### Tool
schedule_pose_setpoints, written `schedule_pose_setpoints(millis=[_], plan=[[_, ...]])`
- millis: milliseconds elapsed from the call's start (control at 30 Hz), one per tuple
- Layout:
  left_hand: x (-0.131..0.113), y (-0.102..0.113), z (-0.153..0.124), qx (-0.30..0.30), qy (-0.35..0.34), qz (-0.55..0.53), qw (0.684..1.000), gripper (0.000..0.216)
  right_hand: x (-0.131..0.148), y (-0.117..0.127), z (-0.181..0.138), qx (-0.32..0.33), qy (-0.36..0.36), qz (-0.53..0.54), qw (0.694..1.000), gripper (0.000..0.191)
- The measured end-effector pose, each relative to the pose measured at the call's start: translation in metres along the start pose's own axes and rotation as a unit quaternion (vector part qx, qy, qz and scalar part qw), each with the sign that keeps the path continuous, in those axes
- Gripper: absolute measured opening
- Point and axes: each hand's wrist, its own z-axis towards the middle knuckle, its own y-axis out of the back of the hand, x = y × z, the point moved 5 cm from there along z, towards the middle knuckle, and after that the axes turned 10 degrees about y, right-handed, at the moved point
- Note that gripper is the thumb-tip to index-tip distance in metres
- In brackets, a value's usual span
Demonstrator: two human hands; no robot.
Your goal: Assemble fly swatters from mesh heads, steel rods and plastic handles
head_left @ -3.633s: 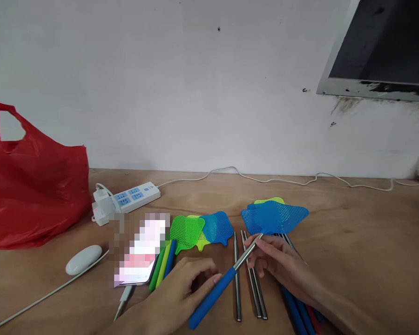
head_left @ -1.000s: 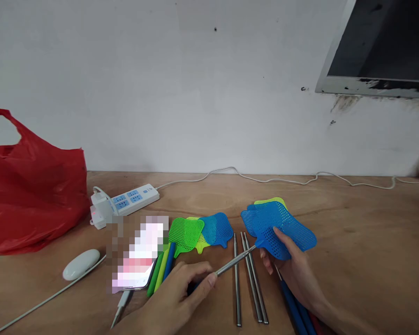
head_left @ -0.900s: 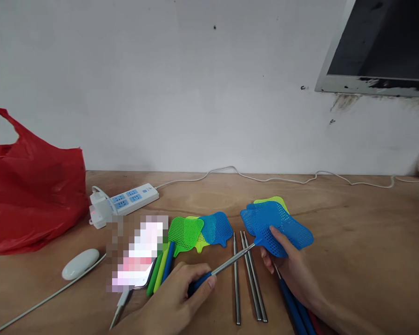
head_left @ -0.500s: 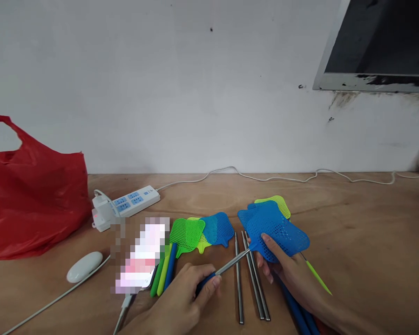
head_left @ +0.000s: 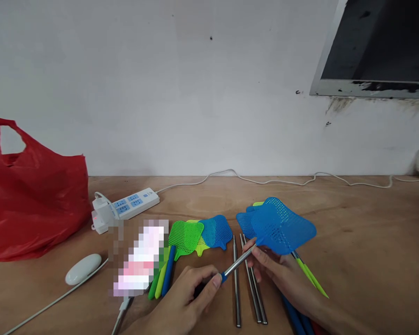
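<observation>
The left hand (head_left: 192,295) grips a blue handle (head_left: 224,278), the right hand (head_left: 279,272) a blue mesh paddle (head_left: 282,225) at its narrow end. Metal rods (head_left: 236,288) lie on the table (head_left: 373,232).

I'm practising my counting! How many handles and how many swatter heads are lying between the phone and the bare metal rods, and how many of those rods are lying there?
Handles: 3
Swatter heads: 3
Bare metal rods: 3
Total: 9
</observation>
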Motion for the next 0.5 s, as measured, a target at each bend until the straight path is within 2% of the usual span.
schedule_pose_setpoints(millis=[100, 167, 233, 333, 400, 500], plan=[[0.0, 0.001, 0.001, 0.019, -0.012, -0.059, 0.998, 0.05, 0.009, 0.012, 0.008, -0.061, 0.012, 0.026, 0.998, 0.032], [0.001, 0.002, 0.002, 0.014, -0.015, -0.06, 0.998, 0.049, 0.013, 0.023, 0.012, -0.104, 0.002, 0.012, 0.995, 0.035], [0.003, 0.002, 0.003, 0.002, -0.015, -0.028, 1.0, 0.046, 0.015, 0.033, 0.017, -0.12, -0.012, -0.05, 0.991, 0.039], [0.004, 0.002, 0.004, -0.02, -0.018, 0.02, 0.999, 0.038, 0.013, 0.043, 0.022, -0.101, -0.013, -0.174, 0.98, 0.042], [0.003, 0.003, 0.003, -0.033, -0.027, 0.043, 0.998, 0.033, 0.011, 0.047, 0.026, -0.087, 0.02, -0.258, 0.962, 0.039], [0.001, 0.004, 0.001, -0.048, -0.053, 0.065, 0.995, 0.029, 0.011, 0.052, 0.029, -0.085, 0.099, -0.37, 0.92, 0.032]])
